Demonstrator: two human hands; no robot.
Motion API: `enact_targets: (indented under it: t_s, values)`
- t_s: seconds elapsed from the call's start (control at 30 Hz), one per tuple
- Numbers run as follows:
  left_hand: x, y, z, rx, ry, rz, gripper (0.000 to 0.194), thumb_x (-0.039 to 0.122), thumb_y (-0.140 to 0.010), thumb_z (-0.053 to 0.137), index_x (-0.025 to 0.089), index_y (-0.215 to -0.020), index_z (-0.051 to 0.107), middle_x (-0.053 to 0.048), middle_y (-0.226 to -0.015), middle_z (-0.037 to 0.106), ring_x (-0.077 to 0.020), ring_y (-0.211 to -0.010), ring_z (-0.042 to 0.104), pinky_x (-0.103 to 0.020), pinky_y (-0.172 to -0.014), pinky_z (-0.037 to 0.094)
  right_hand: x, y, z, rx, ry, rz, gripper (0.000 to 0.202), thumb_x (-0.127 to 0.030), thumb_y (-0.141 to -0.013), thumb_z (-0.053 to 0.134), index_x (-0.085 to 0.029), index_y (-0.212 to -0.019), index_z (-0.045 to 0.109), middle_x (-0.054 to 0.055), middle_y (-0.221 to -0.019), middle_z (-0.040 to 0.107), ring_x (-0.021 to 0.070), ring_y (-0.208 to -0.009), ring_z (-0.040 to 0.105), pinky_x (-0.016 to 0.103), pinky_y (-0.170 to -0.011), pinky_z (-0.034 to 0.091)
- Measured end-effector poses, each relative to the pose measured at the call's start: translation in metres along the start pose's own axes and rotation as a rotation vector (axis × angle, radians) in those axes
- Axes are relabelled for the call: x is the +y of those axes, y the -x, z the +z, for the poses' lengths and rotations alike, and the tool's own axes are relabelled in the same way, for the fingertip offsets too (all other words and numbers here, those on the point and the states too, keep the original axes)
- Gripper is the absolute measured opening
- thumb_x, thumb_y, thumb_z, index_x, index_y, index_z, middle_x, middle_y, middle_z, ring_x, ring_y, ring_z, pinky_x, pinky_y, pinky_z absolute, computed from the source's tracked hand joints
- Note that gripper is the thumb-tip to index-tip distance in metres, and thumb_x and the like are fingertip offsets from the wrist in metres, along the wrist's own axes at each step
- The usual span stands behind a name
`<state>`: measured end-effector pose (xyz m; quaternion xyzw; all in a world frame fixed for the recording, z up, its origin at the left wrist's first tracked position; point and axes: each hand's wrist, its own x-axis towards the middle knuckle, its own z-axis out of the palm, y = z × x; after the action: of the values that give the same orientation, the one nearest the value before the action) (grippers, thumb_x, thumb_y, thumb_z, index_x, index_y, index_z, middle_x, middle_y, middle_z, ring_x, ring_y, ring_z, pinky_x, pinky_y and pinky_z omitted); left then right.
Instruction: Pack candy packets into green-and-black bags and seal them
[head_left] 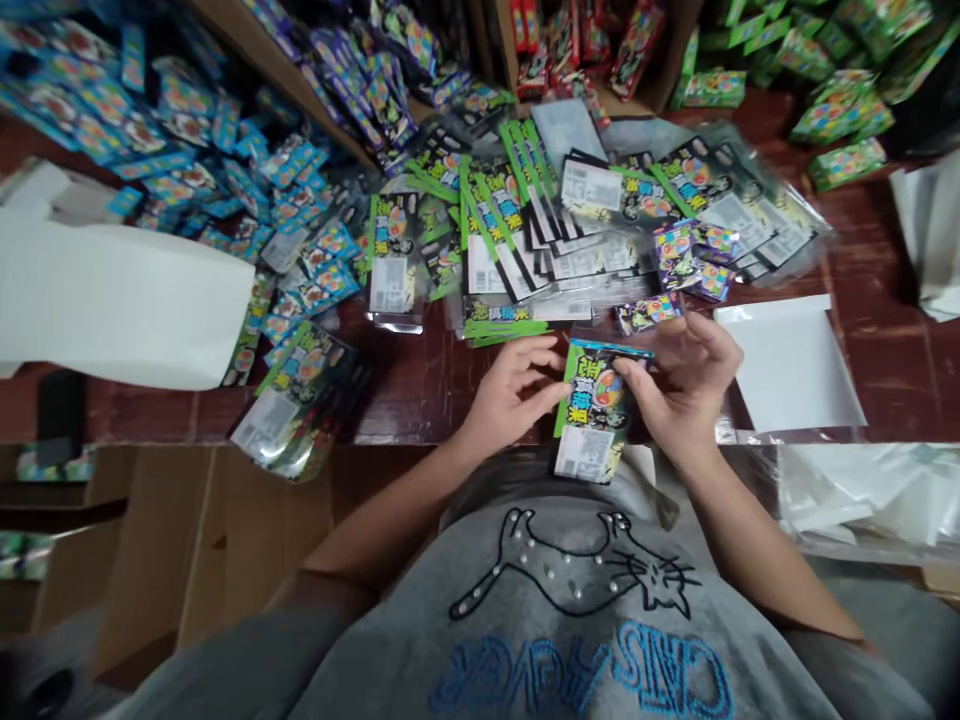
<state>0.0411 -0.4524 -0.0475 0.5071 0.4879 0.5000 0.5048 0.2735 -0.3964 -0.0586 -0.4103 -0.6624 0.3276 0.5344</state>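
A candy packet (596, 415) with a black and green printed front, colourful lettering and a white label lies between my hands at the table's front edge. Something blue shows along its top. My left hand (517, 395) holds the packet's left edge, thumb against it and fingers curled. On the upper right side, my right hand (686, 385) grips the packet with the thumb on its front; the other fingers are partly behind clear plastic. Just beyond the right fingers lies a small purple candy box (646, 312), with several more purple boxes (679, 250) behind it.
Flat printed packets (495, 225) spread across the table's middle. Blue boxes (180, 140) are heaped at left; purple, red (585, 50) and green boxes (847, 110) stand behind. A white tray (799, 365) lies right. Filled packets (296, 400) overhang the front edge.
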Motion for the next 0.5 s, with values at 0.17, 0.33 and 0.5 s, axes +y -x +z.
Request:
enact_targets:
  t_s: [0.17, 0.33, 0.5]
  values:
    - [-0.014, -0.001, -0.001, -0.074, -0.043, 0.030, 0.048, 0.029, -0.098, 0.076, 0.027, -0.142, 0.060, -0.006, -0.117, 0.070, -0.0113, -0.084, 0.068, -0.020, -0.068, 0.055, 0.010, 0.012, 0.008, -0.068, -0.009, 0.021, 0.074, -0.035, -0.100, 0.077, -0.045, -0.161, 0.037, 0.005, -0.128, 0.068, 0.0218, -0.109, 0.071, 0.041, -0.089, 0.067]
    - [-0.019, -0.004, -0.009, -0.157, -0.067, 0.066, 0.040, 0.023, -0.096, 0.073, 0.025, -0.135, 0.063, -0.002, -0.106, 0.069, -0.0105, -0.080, 0.065, -0.021, -0.071, 0.054, 0.013, 0.015, 0.003, -0.240, -0.185, 0.312, 0.081, -0.043, -0.100, 0.076, -0.039, -0.171, 0.036, 0.003, -0.116, 0.080, 0.0194, -0.107, 0.077, 0.039, -0.098, 0.068]
    - [-0.015, -0.017, -0.005, -0.046, -0.066, 0.096, 0.008, 0.027, -0.102, 0.071, 0.021, -0.106, 0.069, -0.007, -0.117, 0.075, -0.0168, -0.111, 0.073, -0.032, -0.101, 0.058, 0.005, 0.017, 0.000, -0.256, -0.169, 0.316, 0.081, -0.042, -0.104, 0.071, -0.043, -0.174, 0.029, 0.004, -0.134, 0.079, 0.0215, -0.123, 0.077, 0.047, -0.112, 0.063]
